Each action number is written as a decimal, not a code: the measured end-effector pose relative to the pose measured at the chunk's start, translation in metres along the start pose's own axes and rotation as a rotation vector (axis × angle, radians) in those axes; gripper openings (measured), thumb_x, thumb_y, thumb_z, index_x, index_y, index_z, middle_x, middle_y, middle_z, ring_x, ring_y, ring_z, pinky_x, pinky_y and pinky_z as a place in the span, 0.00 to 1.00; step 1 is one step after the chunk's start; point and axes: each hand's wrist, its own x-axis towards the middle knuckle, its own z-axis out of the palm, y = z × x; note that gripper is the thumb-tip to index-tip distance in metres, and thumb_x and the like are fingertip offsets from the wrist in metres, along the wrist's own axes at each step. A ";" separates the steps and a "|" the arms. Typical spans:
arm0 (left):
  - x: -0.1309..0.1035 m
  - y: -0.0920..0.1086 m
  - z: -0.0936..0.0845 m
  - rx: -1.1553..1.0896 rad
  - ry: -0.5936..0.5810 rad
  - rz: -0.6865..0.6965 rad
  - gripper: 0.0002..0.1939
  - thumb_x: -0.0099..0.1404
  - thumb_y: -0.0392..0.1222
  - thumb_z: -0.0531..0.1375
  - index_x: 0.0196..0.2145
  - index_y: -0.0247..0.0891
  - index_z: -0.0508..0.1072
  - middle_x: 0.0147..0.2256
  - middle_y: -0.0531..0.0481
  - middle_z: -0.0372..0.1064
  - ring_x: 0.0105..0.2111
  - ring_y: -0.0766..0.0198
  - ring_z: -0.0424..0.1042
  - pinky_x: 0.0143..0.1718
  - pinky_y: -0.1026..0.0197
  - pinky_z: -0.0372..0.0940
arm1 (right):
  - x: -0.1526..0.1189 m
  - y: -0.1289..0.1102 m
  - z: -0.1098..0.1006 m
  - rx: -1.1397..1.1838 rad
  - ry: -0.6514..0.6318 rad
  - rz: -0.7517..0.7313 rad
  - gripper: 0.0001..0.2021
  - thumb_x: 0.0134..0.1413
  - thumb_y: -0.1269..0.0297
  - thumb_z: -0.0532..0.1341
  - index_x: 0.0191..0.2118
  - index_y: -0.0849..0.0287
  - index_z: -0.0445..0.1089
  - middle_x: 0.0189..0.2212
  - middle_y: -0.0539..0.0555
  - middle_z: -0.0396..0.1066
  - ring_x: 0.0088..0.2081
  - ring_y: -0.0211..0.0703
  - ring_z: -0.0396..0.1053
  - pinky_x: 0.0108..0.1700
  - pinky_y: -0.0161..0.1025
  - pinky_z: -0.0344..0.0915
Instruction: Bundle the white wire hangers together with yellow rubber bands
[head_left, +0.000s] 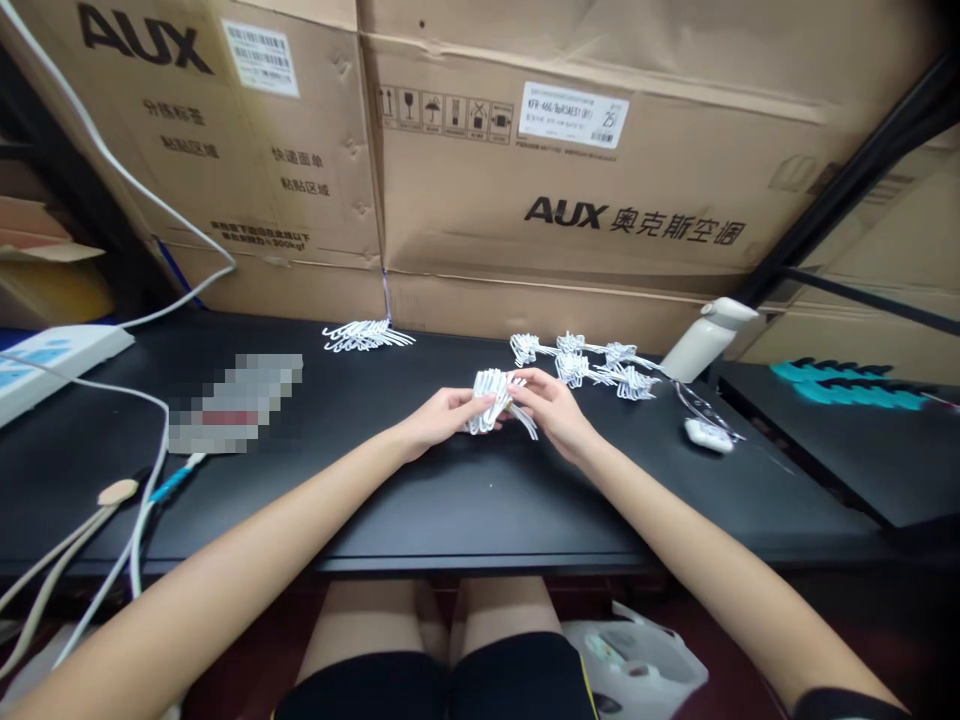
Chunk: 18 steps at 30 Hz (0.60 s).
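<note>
Above the middle of the black table, my left hand (442,415) grips the left side of a folded bundle of thin white cables (489,400). From the other side my right hand (551,405) pinches the same bundle, its fingers closed near the loose ends that stick out to the right. Farther back on the left lies a fanned-out row of bent white cables (364,335). Several tied white cable bundles (574,368) sit in two rows beyond my right hand. What lies behind the fingers is hidden.
A pale bottle (709,335) leans at the back right, near a white earphone case (709,436). At left are a power strip (60,365), a blurred-out flat object (240,405) and loose cords. Large cardboard boxes (465,215) stand behind the table. A plastic bag (645,665) is below.
</note>
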 end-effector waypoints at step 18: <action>0.004 0.006 -0.002 0.054 0.322 0.072 0.27 0.61 0.59 0.54 0.48 0.36 0.70 0.50 0.41 0.68 0.51 0.53 0.67 0.44 0.57 0.66 | 0.016 0.011 -0.026 -0.262 -0.007 -0.227 0.17 0.48 0.52 0.64 0.35 0.63 0.74 0.24 0.54 0.75 0.25 0.41 0.73 0.31 0.40 0.72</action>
